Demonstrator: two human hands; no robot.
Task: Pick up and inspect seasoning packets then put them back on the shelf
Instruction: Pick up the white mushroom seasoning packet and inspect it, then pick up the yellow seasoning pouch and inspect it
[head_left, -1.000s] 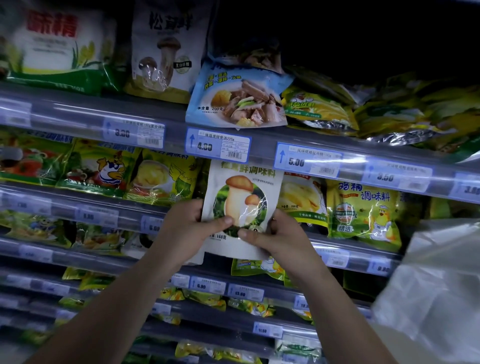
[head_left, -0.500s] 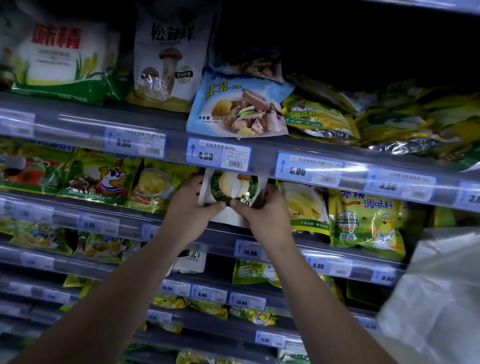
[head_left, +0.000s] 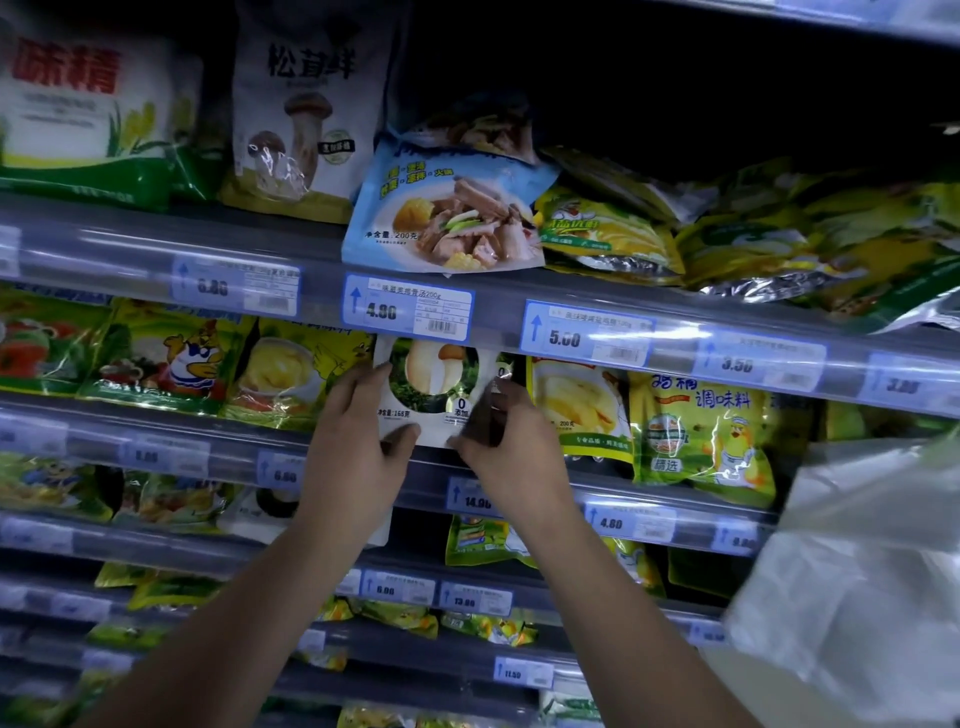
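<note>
Both hands had raised the packet from in front of the lower rail into its slot on the shelf. Its top edge was tucked out of sight behind the upper rail, just under the 4.80 tag. It stood nearly upright, mushroom picture facing out, between a yellow pack on its left and another pack on its right. The left hand pinched its lower left corner, thumb pressed on the white front and fingertips at the left edge. The right hand pinched the lower right corner, thumb at the bottom edge, fingers curled over the crinkled right side. A blue pack lay on the shelf above, and a plastic bag hung at far right
</note>
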